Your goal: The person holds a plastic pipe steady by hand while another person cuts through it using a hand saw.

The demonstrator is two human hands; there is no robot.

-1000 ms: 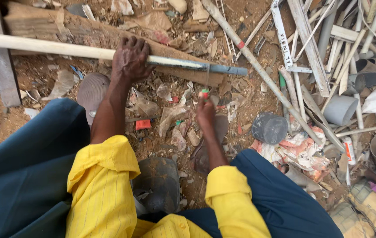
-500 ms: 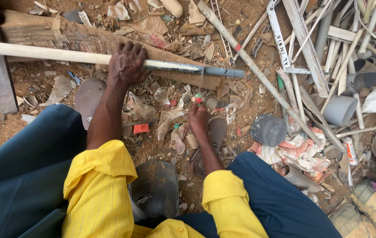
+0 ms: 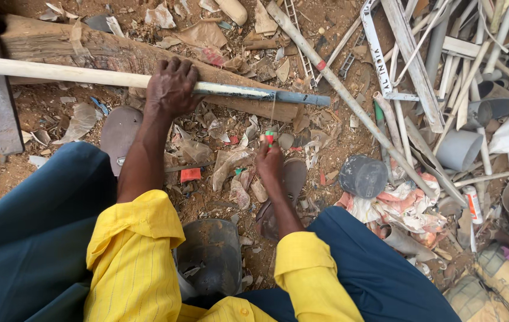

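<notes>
Nearest the camera, below the long pale pipe [image 3: 87, 74], the right hand [image 3: 269, 160] pinches a small red-and-green object [image 3: 269, 137], fingers closed tight around it; a thin line seems to run from it up to the pipe, though its nature is unclear. Farther out, the left hand [image 3: 171, 86] lies palm-down on the pipe, fingers curled over it, apparently pressing it steady against the rough wooden beam [image 3: 87, 50] just behind. The pipe's grey-blue end [image 3: 299, 98] juts right of that hand.
</notes>
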